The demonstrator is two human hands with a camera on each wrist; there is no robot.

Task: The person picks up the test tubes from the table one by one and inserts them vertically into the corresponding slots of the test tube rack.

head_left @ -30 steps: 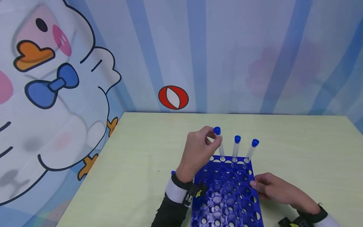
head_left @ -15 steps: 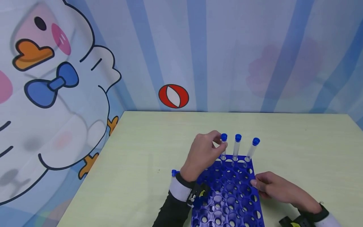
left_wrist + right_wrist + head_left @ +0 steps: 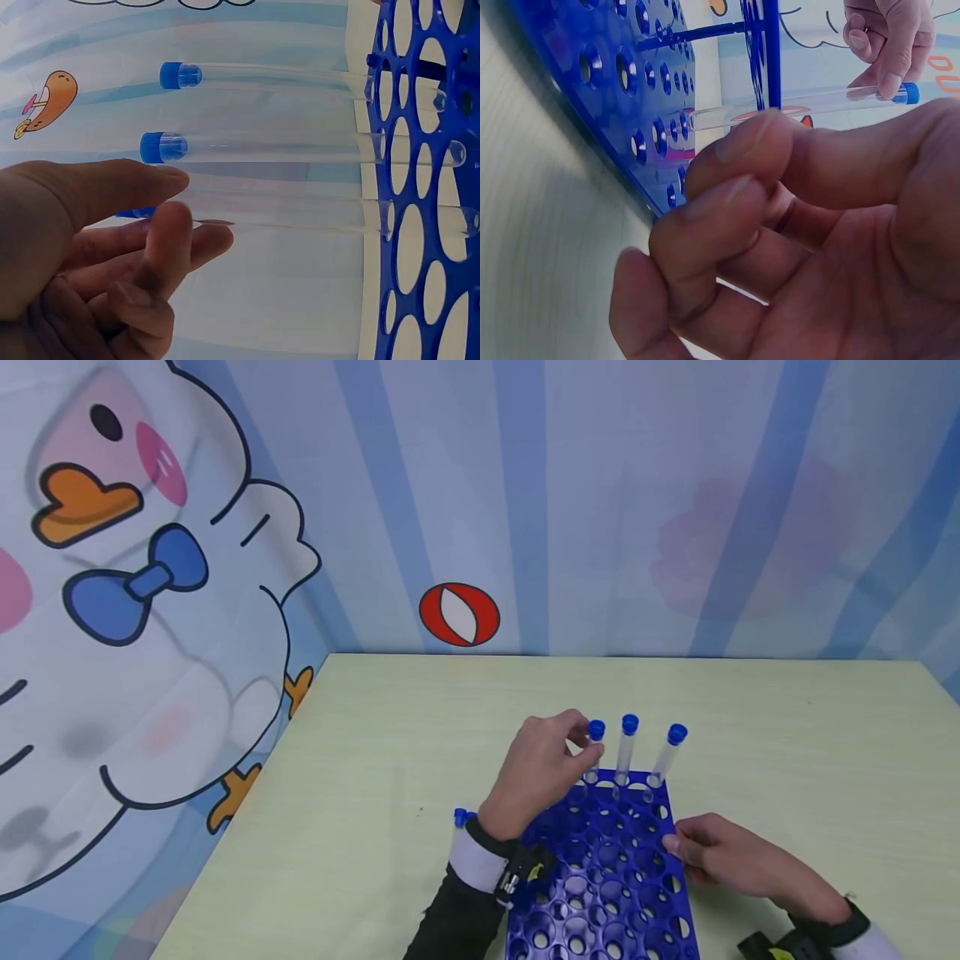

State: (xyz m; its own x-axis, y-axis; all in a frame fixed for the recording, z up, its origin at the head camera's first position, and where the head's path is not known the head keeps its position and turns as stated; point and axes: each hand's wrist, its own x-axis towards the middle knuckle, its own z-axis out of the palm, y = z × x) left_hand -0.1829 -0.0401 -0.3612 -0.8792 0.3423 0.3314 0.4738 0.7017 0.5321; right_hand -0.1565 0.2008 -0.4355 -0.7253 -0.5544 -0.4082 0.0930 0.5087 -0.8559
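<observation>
A blue test tube rack (image 3: 600, 877) with many round holes stands on the table. Three clear test tubes with blue caps are set in its far row: the right test tube (image 3: 664, 762) leans right, the middle test tube (image 3: 625, 752) leans slightly. My left hand (image 3: 536, 768) pinches the left test tube (image 3: 596, 732) just under its cap; its lower end passes through the rack, as the left wrist view shows. The near side of that tube is partly covered by the fingers (image 3: 171, 232). My right hand (image 3: 731, 860) grips the rack's right edge between thumb and curled fingers.
Blue-capped tubes (image 3: 460, 818) show to the left of the rack, mostly behind the left wrist. The pale table (image 3: 360, 793) runs back to a printed backdrop (image 3: 585, 510). Wrist cameras sit on both wrists.
My left hand has moved right and down with its test tube, which now sits lower in the rack, close to the middle tube. The right hand keeps its grip on the rack's edge.
</observation>
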